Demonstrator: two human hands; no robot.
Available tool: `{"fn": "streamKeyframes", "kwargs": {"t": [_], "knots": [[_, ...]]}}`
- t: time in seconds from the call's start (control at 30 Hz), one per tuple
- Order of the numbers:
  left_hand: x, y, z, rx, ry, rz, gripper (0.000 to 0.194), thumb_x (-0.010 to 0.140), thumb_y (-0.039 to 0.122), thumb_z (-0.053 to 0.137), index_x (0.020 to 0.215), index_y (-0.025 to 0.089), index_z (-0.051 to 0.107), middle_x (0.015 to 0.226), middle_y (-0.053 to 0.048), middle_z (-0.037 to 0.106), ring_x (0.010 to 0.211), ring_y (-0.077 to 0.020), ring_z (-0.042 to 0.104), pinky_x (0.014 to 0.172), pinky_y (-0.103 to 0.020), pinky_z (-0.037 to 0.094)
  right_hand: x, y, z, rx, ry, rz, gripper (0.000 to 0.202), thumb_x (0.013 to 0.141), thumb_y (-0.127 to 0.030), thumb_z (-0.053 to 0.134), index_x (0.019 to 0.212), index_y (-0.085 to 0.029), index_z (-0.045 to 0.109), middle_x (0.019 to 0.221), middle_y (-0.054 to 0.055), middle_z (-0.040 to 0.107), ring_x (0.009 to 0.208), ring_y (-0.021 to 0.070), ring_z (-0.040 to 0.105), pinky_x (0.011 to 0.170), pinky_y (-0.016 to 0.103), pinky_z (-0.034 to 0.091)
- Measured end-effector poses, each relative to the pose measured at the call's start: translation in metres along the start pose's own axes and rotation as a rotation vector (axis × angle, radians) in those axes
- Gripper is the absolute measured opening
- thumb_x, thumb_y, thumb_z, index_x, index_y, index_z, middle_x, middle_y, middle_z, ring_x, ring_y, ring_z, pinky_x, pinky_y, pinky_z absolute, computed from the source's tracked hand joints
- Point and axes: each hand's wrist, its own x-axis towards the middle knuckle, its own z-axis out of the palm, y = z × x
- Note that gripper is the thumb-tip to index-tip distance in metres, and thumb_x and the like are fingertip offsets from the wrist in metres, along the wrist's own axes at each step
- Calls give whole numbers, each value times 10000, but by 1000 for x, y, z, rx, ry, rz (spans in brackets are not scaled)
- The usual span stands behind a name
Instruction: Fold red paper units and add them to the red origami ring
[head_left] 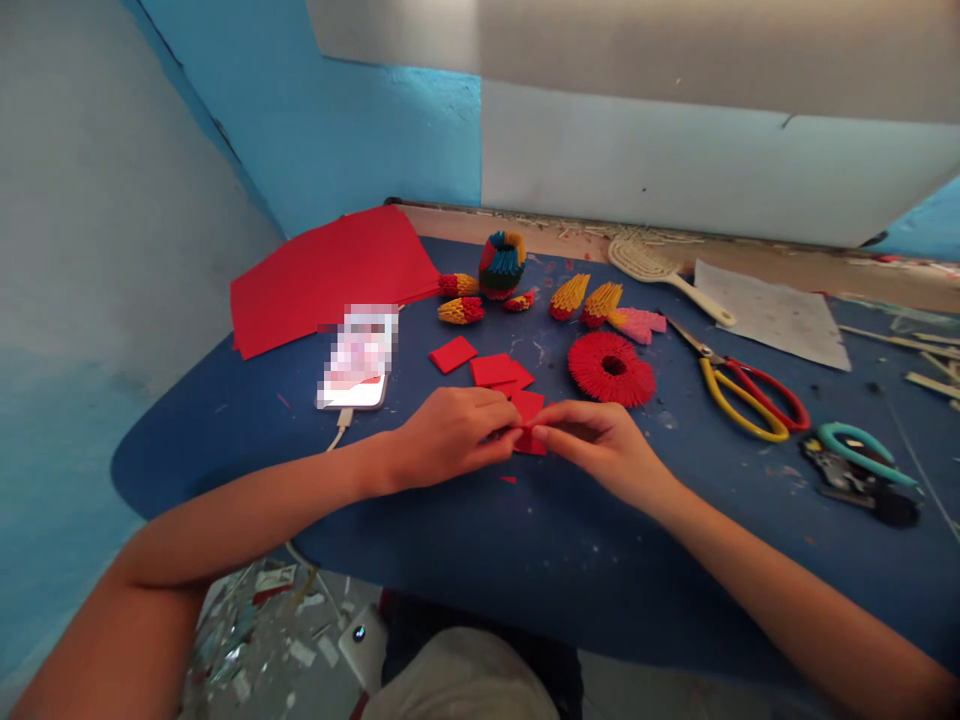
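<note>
Craft corner of a room, blue table [465, 540], scissors [711, 357], red paper squares [491, 370], papercraft pieces [501, 282]

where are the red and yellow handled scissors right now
In the head view, the metal scissors with red and yellow handles lie on the right side of the blue table, between the red fringed paper ring and the teal-handled black tool.

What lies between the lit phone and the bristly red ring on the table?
The head view shows a few small red paper pieces between the phone and the red ring, beyond the left hand.
</note>
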Motion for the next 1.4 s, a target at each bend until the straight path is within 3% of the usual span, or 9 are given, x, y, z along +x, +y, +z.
{"fn": "streamKeyframes", "kwargs": {"t": [0.13,0.4,0.77,0.9,1.0,1.07,1.13,1.23,1.4], "knots": [[1,1,-1,17,-8,10,191,861,189,448,797,120,614,742,-47,647,681,-126,592,636,-216,448,-1,-1,0,-143,24,-79,130,788,-301,616,827,-195,682,768,16,700,710,146,647,673,266,520],[0,0,0,122,-3,35,221,869,212,431,782,133,619,722,-38,643,674,-127,595,621,-216,444,-1,-2,-2,-195,-11,-79,144,794,-302,603,803,-185,688,751,15,709,683,148,653,630,250,515],[-1,4,4,129,-13,55,253,882,218,415,775,122,623,703,-46,637,654,-126,584,614,-220,430,-1,0,3,-471,85,-222,81,787,-216,577,782,-189,654,682,-5,690,584,117,626,539,211,463],[-1,7,3,59,-11,27,242,863,204,426,753,123,625,672,-44,628,619,-122,566,586,-217,411,-2,1,3,-720,179,-513,51,789,-197,579,789,-199,629,719,8,697,647,133,637,631,260,473],[0,8,-1,-54,-54,-22,189,813,187,477,734,121,636,634,-26,616,563,-102,532,542,-200,378,-5,1,1,-889,109,-749,85,823,-169,549,852,-201,623,818,29,712,740,151,654,727,315,456],[1,9,-2,-89,-80,-45,171,776,178,503,683,119,634,589,-13,597,525,-92,503,514,-199,351,-7,0,1,-956,59,-811,121,830,-145,537,903,-197,619,884,43,714,788,166,659,749,338,448],[1,9,-2,-85,-73,-59,181,753,164,503,621,121,619,556,-8,578,509,-89,484,500,-204,328,-8,1,3,-946,66,-812,145,818,-124,548,928,-194,612,881,44,713,793,170,659,752,343,452],[1,9,-1,-70,-23,-59,217,761,144,478,582,122,600,540,-8,559,507,-88,474,506,-211,321,-7,2,7,-808,165,-684,161,789,-149,597,941,-204,609,891,46,699,814,167,648,748,324,479],[0,9,0,-73,18,-59,226,808,153,458,637,121,601,584,-14,574,537,-93,492,532,-209,342,-5,1,9,-729,280,-598,75,787,-179,604,830,-224,646,1042,76,633,1027,227,577,838,392,469]]}}
